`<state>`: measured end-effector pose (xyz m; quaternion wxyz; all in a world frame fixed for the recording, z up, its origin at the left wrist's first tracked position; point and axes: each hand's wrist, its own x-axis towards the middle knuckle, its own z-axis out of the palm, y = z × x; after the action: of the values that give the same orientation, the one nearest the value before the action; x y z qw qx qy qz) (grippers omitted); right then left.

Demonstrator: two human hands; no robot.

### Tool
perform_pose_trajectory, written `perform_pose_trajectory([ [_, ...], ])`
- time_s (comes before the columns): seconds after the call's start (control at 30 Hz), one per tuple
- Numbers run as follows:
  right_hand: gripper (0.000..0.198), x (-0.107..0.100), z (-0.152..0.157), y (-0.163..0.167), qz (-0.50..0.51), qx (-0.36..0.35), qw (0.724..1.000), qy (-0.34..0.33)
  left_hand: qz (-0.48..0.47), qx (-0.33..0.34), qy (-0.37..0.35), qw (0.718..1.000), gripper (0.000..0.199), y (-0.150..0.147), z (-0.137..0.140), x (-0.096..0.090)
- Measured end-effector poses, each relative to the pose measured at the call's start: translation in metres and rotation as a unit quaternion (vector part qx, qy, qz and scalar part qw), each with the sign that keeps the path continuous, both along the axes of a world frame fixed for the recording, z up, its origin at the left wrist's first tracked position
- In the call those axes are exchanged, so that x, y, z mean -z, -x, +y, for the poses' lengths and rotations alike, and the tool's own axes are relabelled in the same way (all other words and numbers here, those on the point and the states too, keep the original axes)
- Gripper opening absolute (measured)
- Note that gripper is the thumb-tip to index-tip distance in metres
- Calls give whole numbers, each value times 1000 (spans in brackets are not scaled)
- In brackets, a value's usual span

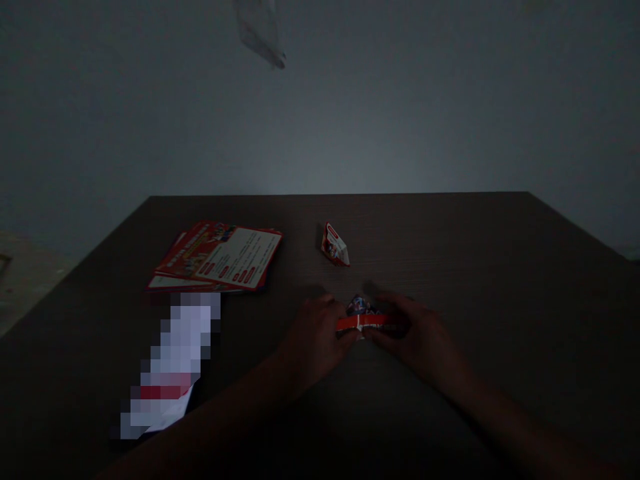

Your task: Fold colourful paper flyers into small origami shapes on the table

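Between my two hands is a folded piece of printed paper (373, 322), with a red strip facing me and a dark patterned part behind it. My left hand (320, 330) pinches its left end. The fingers of my right hand (413, 330) are closed around its right end, with the thumb at the near edge. Beyond my hands, a small folded paper piece (335, 245) in red and white stands on the table. The dim light hides the finer folds.
A stack of red and white printed sheets (220, 257) lies at the left of the dark table (450, 240). Nearer me is a lit phone (175, 360) with its screen blurred out. A clear plastic bag (260, 33) hangs on the wall behind.
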<state>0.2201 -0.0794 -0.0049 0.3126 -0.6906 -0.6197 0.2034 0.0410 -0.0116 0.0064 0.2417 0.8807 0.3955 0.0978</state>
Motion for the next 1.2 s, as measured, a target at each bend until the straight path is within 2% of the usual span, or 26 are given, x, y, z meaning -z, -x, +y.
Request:
perform_pose_trajectory([
  [0.3,43,-1,-1,1,-11,-2,1000,-1,-12,8,27,1000,16,3,4,-1],
  [0.5,44,2,-1,0,12,-1,1000,0,-13,5,19,1000,15,4,4,0],
  [0.8,42,2,-1,-2,-9,-4,1000,-11,1,5,30,1000,15,3,3,-3],
  [1.0,43,1,0,-1,-7,7,1000,13,-12,22,52,998,13,5,7,-4],
  [1.2,42,2,-1,-2,1,-5,1000,10,16,29,69,997,9,9,12,-9],
])
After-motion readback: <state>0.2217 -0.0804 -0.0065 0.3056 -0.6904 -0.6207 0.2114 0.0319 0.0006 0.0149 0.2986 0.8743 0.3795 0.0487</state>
